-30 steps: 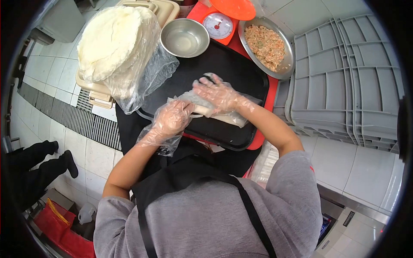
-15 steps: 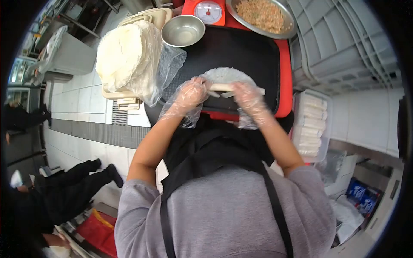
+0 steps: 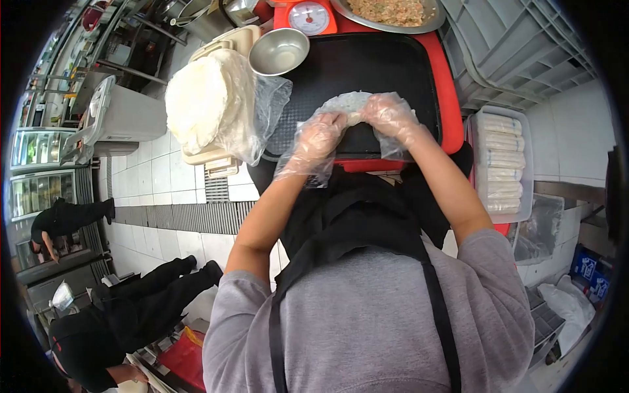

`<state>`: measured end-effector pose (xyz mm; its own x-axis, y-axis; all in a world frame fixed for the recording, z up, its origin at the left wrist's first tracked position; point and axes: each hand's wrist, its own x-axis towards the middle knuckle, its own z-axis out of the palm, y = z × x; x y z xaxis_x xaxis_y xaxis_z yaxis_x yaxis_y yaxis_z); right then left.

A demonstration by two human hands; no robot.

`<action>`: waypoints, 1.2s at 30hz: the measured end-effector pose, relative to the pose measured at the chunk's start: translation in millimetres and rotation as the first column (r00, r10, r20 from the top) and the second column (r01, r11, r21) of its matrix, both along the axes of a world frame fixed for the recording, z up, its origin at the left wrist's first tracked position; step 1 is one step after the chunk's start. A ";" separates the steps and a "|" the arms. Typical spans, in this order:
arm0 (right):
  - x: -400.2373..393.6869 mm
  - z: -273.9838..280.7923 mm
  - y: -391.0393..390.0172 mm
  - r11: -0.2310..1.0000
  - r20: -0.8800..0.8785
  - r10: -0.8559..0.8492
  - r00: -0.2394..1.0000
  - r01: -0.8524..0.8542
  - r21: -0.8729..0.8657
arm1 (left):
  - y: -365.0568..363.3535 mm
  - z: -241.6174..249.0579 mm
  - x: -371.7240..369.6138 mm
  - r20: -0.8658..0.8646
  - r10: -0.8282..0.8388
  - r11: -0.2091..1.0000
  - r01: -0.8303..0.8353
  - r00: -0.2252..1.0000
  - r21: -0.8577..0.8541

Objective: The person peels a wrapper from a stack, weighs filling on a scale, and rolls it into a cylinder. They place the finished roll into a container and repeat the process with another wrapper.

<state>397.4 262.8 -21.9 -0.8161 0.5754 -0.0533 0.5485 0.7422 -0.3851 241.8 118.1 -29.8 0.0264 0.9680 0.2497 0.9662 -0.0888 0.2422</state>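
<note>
A round, whitish, thin wrapper (image 3: 350, 100) lies on the black tray (image 3: 354, 62), its near edge rolled into a pale strip. My left hand (image 3: 321, 134), in a clear plastic glove, is closed on the left part of this rolled edge. Gloved the same way, my right hand (image 3: 388, 116) grips it on the right, with fingers curled down. Only a short stretch of the roll shows between the hands. Whatever may be inside it is hidden.
A stack of round white wrappers (image 3: 196, 101) in plastic stands left of the tray, beside a steel bowl (image 3: 279, 52). Behind are a red scale (image 3: 309, 18) and a pan of minced filling (image 3: 393, 12). At right, a container (image 3: 529, 164) holds wrapped rolls. Two people are at left.
My hands have come closer together on the rolled edge, leaving less of it showing between them. The right hand now covers more of the wrapper. The whole view has shifted.
</note>
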 end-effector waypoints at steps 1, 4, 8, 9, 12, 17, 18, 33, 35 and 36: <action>-1.4 19.7 -6.5 0.995 -0.019 -0.097 0.995 0.098 0.022 | 2.6 -10.5 -1.8 -0.003 0.005 1.000 -0.005 1.000 -0.002; -11.1 20.5 -13.9 0.986 0.023 0.012 1.000 -0.015 0.166 | 9.7 -19.4 -6.3 -0.014 -0.003 0.991 0.004 1.000 0.132; -11.5 -33.3 -30.5 0.893 -0.268 0.280 0.922 -0.148 0.425 | 13.6 -16.5 -11.9 -0.049 -0.027 0.996 0.031 0.998 0.087; -1.0 -29.4 -23.7 0.893 -0.257 0.269 0.928 -0.140 0.429 | 13.8 -17.0 -11.8 -0.052 -0.010 0.999 0.011 0.999 0.034; 43.0 -21.3 3.0 0.895 -0.176 0.246 0.953 -0.153 0.420 | 11.0 -2.3 -6.5 -0.053 0.030 0.999 -0.029 0.998 0.027; 41.9 -0.4 -9.2 0.839 -0.282 0.275 0.919 -0.086 0.538 | 17.0 -19.9 -11.6 -0.031 0.008 0.997 -0.006 0.999 0.071; 30.7 0.2 -15.6 0.853 -0.267 0.327 0.906 -0.162 0.496 | 14.7 -22.1 -16.2 -0.029 0.008 0.997 -0.006 1.000 0.073; 0.3 2.3 -2.8 0.863 -0.305 0.372 0.877 -0.205 0.462 | 28.8 -31.5 -18.1 0.030 -0.119 0.968 0.109 0.992 0.227; -3.4 -5.6 -12.3 0.878 -0.403 0.354 0.844 -0.150 0.455 | 32.7 -31.7 -18.9 0.018 -0.086 0.978 0.081 0.996 0.192; -4.2 -11.9 -15.2 0.894 -0.455 0.326 0.829 -0.113 0.434 | 31.6 -30.5 -17.5 0.006 -0.049 0.990 0.048 0.999 0.136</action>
<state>393.2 247.6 -33.8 -0.7706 0.2644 0.5800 0.1592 0.9609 -0.2265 224.2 149.7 -60.3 0.0694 0.9228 0.3791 0.9576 -0.1682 0.2340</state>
